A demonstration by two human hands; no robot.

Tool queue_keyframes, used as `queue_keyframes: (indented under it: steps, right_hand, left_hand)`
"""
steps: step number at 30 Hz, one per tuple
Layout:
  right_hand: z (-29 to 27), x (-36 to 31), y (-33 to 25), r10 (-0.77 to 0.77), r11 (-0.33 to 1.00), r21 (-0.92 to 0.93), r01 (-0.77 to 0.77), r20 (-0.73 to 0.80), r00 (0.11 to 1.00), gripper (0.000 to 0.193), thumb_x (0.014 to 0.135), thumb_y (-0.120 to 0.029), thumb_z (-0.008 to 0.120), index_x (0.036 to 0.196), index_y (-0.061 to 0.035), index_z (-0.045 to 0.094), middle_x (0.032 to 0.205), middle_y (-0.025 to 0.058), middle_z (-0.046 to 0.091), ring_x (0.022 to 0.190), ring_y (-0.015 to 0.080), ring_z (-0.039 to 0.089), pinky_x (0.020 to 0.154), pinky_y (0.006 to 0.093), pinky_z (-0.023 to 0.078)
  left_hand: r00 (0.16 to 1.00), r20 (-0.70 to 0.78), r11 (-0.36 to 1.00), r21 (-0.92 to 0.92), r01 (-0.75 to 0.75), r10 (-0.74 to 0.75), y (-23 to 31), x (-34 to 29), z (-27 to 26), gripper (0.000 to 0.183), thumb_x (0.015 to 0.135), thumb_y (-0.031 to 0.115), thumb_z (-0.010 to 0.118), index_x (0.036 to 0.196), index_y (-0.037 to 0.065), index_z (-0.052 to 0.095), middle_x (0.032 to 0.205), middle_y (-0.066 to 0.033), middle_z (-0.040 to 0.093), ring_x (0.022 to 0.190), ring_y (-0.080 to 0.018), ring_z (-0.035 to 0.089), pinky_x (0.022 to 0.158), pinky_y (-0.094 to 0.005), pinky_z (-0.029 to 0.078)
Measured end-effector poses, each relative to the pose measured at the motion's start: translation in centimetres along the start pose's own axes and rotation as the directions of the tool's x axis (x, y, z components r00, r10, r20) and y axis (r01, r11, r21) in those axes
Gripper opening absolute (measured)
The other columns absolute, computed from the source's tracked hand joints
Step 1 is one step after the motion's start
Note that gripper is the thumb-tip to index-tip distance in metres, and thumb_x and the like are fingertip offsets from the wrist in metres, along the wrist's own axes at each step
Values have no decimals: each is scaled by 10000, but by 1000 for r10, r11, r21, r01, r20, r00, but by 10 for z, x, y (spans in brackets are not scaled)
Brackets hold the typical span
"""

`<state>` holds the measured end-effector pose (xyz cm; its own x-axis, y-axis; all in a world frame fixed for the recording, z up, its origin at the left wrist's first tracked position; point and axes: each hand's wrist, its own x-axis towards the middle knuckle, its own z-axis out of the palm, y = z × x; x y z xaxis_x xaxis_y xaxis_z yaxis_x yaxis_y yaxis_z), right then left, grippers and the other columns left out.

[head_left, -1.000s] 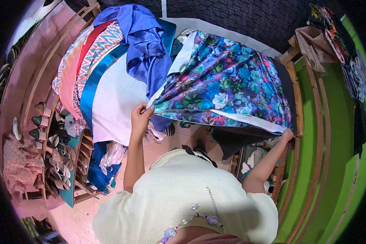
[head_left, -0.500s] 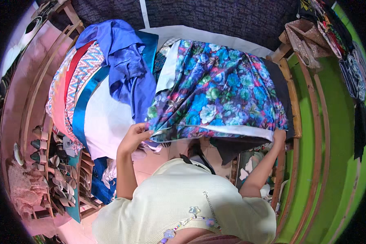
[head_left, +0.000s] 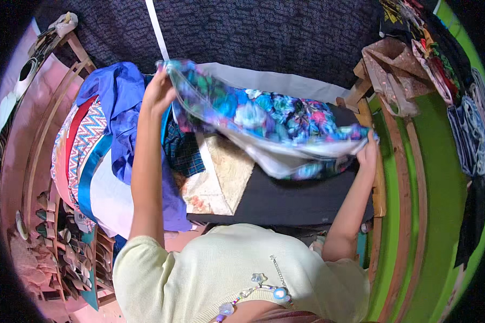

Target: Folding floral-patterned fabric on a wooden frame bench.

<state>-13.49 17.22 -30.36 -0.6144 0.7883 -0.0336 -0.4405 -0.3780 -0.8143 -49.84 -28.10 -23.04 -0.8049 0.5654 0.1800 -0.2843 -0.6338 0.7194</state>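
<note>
A floral cloth (head_left: pixel 275 116) in blue, purple and green, with a pale underside, stretches between my two hands, partly blurred by motion. My left hand (head_left: pixel 159 91) is raised at the far left, closed on one corner. Lower down on the right, my right hand (head_left: pixel 368 153) grips another corner. Beneath the lifted cloth lie a black cloth (head_left: pixel 291 199), a cream fuzzy piece (head_left: pixel 229 167) with a white strip, and a dark plaid cloth (head_left: pixel 183 148). The fingertips of both hands are partly hidden by the fabric.
On the left is a pile with a blue-violet cloth (head_left: pixel 116 91), a zigzag-patterned cloth (head_left: pixel 86 142) and a white cloth (head_left: pixel 113 188). Shoes (head_left: pixel 75 258) fill a rack at lower left. Wooden rails (head_left: pixel 399 204) run along the green right wall, where garments (head_left: pixel 463 134) hang.
Both hands have moved up and away from my body, the left one farthest, lifting the floral cloth's near edge. The black cloth, cream piece and plaid cloth below are now uncovered.
</note>
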Motion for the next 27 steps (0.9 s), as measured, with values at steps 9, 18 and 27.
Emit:
queue_keyframes:
  steps: [9, 18, 27]
  right_hand:
    - [93, 125, -33, -307, 912, -317, 259, -112, 945, 309, 850, -240, 504, 1067, -21, 472, 1045, 76, 512, 938, 160, 491, 848, 316, 384]
    - [162, 196, -114, -496, 852, -137, 506, 100, 862, 283, 822, -258, 554, 950, -6, 530, 958, 48, 529, 890, 133, 458, 826, 270, 335]
    - [103, 55, -40, -634, 620, -506, 599, 126, 763, 299, 839, -270, 520, 895, 24, 525, 838, 34, 507, 770, 123, 450, 714, 275, 369]
  left_hand:
    - [982, -189, 1000, 20, -11, 14, 13, 166, 28, 273, 886, 320, 380, 916, 84, 513, 988, -107, 530, 972, -320, 469, 821, -607, 316]
    - [917, 274, 940, -262, -219, 290, 141, 268, 50, 246, 848, 227, 433, 959, 23, 514, 1046, -156, 522, 1002, -298, 466, 909, -470, 333]
    - [956, -8, 950, 114, -289, 292, 109, 120, -28, 276, 844, 233, 472, 1058, 60, 493, 1108, -108, 506, 993, -265, 492, 870, -466, 387]
